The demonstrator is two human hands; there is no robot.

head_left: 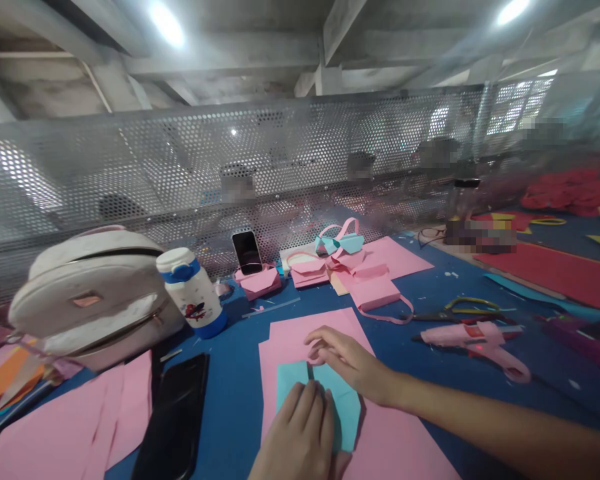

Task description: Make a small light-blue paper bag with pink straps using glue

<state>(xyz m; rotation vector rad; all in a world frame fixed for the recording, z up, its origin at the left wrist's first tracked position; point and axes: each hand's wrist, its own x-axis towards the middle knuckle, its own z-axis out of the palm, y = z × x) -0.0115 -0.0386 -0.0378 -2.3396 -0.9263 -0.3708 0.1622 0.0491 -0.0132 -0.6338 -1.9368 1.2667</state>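
A folded light-blue paper piece (347, 407) lies on stacked pink paper sheets (285, 331) in front of me. My left hand (300, 427) is closed on its near part, fingers bent together over the paper and thumb at the lower right. At its upper edge, my right hand (353, 365) has curled fingers. A small pinkish curve shows by those fingertips; I cannot make out whether it is a paper strip or a finger. Behind the sheets stand small folded paper bags, including a pink bag (375, 291) with a strap and a light-blue bag (347, 243).
Left are a white backpack (100, 293), a bottle (193, 293), a black phone (175, 413) and pink sheets (75, 427). Right are a pink glue gun (480, 340), scissors (460, 311) and red paper (555, 273). A perforated metal screen (280, 153) edges the blue table (235, 380).
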